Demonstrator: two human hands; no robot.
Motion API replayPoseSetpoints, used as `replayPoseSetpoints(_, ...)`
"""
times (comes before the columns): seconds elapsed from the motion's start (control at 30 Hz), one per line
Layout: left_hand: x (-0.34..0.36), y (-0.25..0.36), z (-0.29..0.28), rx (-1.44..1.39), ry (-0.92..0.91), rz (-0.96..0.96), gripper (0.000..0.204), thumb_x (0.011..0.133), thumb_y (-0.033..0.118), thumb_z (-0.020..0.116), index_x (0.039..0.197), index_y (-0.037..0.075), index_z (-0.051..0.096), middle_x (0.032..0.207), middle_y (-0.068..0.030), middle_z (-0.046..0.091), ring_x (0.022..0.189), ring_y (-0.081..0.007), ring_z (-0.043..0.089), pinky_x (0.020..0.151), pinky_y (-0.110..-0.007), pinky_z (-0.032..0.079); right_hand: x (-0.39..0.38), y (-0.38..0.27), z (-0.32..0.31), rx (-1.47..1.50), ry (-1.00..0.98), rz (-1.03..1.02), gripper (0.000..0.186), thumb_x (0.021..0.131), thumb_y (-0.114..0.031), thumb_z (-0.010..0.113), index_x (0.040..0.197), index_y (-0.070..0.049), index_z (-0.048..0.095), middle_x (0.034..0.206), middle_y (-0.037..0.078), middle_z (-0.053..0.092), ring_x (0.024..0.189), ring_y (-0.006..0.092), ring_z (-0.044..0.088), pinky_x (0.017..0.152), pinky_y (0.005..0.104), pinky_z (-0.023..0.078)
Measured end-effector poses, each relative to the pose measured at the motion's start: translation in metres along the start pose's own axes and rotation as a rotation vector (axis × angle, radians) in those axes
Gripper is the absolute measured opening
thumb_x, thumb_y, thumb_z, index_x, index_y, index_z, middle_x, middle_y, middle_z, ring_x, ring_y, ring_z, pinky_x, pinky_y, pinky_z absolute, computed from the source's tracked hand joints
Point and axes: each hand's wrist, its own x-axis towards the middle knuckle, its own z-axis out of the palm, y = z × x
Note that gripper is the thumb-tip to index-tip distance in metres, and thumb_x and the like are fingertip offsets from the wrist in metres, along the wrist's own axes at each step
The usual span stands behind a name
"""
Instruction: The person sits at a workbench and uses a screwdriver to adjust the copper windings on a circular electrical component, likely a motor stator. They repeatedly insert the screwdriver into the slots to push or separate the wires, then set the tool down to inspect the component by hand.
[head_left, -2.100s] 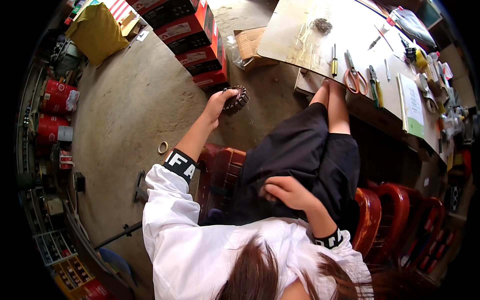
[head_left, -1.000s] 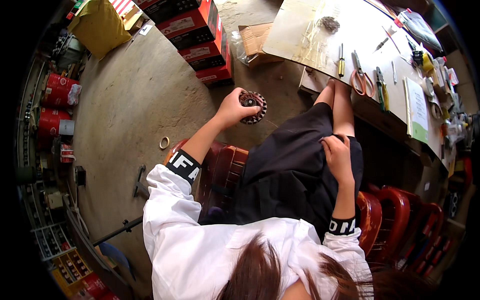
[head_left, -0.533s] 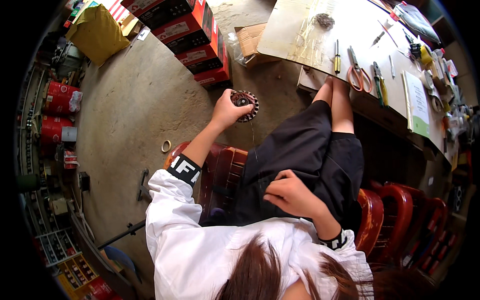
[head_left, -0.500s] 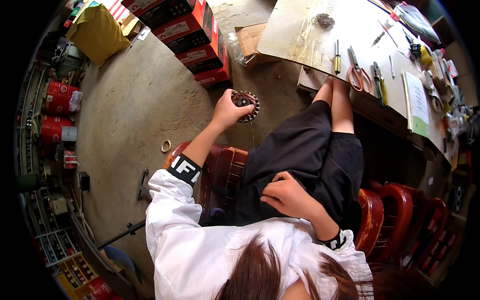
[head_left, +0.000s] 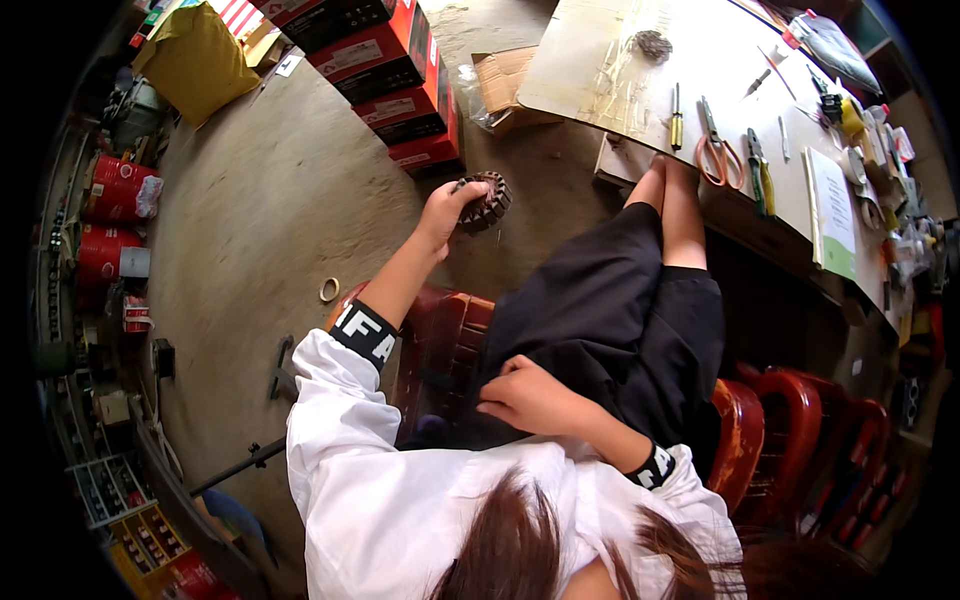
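My left hand (head_left: 442, 216) grips a motor stator (head_left: 492, 208), a dark toothed ring with copper-coloured windings, out over the floor beyond my lap. The thumb lies across its face and the ring is tilted, its toothed rim showing. A short bit of fine wire hangs under it. My right hand (head_left: 540, 396) is over the black cloth on my lap, fingers curled together. Whatever is pinched there is hidden or too thin to make out.
Red and black boxes (head_left: 405, 105) stand stacked ahead. On the table (head_left: 570, 75) at the right lie scissors (head_left: 715, 150), pliers (head_left: 760, 175), a screwdriver (head_left: 677, 120) and a coil of wire (head_left: 654, 45). A tape roll (head_left: 330, 290) is on the floor; red wooden chairs (head_left: 740, 440) are beside me.
My left hand has turned the stator from facing up to tilted and shifted it slightly left. My right hand has moved left across my lap. The long hanging wire hardly shows now.
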Motion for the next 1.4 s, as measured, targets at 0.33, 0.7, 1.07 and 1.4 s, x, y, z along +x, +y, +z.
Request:
replayPoseSetpoints(0.33,-0.004,0.027,-0.007,-0.036,-0.276,0.093,0.033,0.084,0.034,0.064,0.101,0.006,0.063,0.086,-0.0003,0.064,0.074,-0.0092,0.06,0.068,-0.024,0.049,-0.124,0.034,-0.091,1.099,0.482,0.094,0.02,0.094,-0.016,0.06,0.093,0.002,0.07,0.074,0.007,0.063,0.064,0.0105,0.057,0.087,0.035,0.047)
replayPoseSetpoints(0.7,-0.019,0.02,0.024,0.397,-0.404,0.094,0.049,0.075,0.026,0.076,0.115,0.003,0.059,0.107,-0.0051,0.065,0.098,-0.0121,0.06,0.091,-0.029,0.047,-0.069,0.029,-0.178,1.411,1.146,-0.652,0.032,0.1,-0.012,0.046,0.129,-0.002,0.053,0.13,0.003,0.061,0.118,0.0132,0.057,0.118,0.0422,0.021)
replayPoseSetpoints(1.07,-0.019,0.018,0.017,0.602,-0.437,0.204,0.056,0.069,0.026,0.081,0.114,0.001,0.058,0.105,-0.0071,0.065,0.099,-0.0153,0.06,0.091,-0.03,0.047,-0.054,0.078,-0.187,-0.764,1.046,0.267,0.036,0.096,-0.015,0.055,0.127,0.003,0.053,0.127,0.014,0.059,0.119,0.0268,0.055,0.116,0.0431,0.024)
replayPoseSetpoints(1.4,-0.002,0.002,0.009,0.635,-0.154,0.208,0.048,0.073,0.023,0.081,0.11,0.004,0.057,0.102,-0.0054,0.065,0.095,-0.0129,0.061,0.087,-0.03,0.05,-0.084,0.067,-0.145,-0.859,0.731,0.374,0.018,0.086,-0.014,0.067,0.1,-0.003,0.066,0.093,0.009,0.067,0.092,0.0254,0.063,0.103,0.0404,0.035)
